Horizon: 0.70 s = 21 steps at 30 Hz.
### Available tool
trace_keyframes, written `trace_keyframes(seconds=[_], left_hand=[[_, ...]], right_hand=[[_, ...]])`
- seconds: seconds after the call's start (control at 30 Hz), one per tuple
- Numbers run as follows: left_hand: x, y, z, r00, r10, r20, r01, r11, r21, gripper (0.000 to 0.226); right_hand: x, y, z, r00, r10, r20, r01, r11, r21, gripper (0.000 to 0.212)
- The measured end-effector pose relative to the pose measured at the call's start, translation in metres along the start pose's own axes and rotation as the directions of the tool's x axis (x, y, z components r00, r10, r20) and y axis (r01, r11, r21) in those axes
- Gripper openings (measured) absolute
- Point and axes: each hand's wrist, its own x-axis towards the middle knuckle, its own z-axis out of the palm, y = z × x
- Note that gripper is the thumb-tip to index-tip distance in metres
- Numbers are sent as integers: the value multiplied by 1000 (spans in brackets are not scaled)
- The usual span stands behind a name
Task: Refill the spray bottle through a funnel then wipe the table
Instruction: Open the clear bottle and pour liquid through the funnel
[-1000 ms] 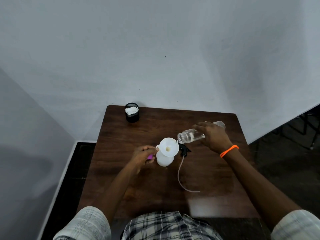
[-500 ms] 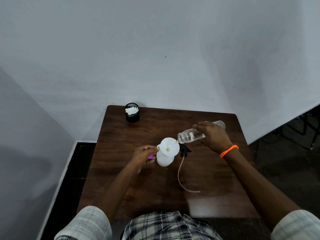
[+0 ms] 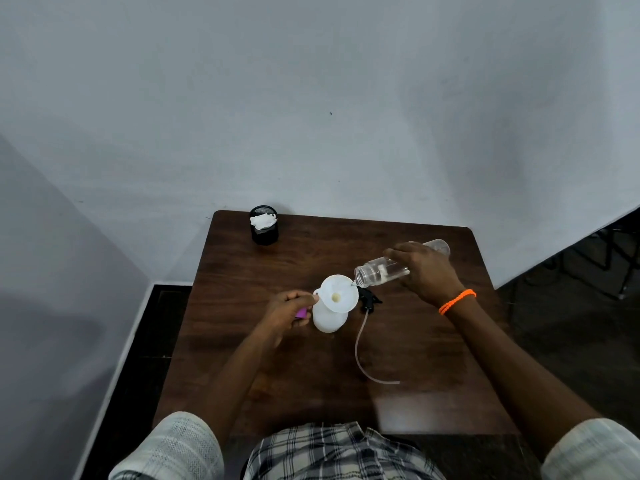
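The white spray bottle (image 3: pixel 329 318) is standing upright mid-bench (image 3: pixel 242 271), a white funnel (image 3: pixel 338 293) sitting in its neck. The right hand (image 3: pixel 427 271) is tilting a clear bottle (image 3: pixel 381 270), fingers wrapped around it, mouth touching the funnel rim. The left hand (image 3: pixel 289 306) is pinching the funnel's tab, fingers curled. The black trigger head (image 3: pixel 370 300) and tube are lying just beside. A black mesh cup (image 3: pixel 264 225) holding white cloth is standing at the far corner.

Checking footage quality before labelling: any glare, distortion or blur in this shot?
Head view: wide-angle bending skews the wall lines and table edges; a pale sheen sits on the table's near edge; lighting is dim and soft; the clear bottle and funnel look slightly soft.
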Motion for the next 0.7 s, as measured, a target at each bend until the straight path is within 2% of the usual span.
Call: trace_keyframes(seconds=[0.7], left_hand=[[1,-5,-3,1000,-29,4,29,1000,-4,19]], right_hand=[[1,-6,-9,1000,-13,-20,12,1000,-18,55]])
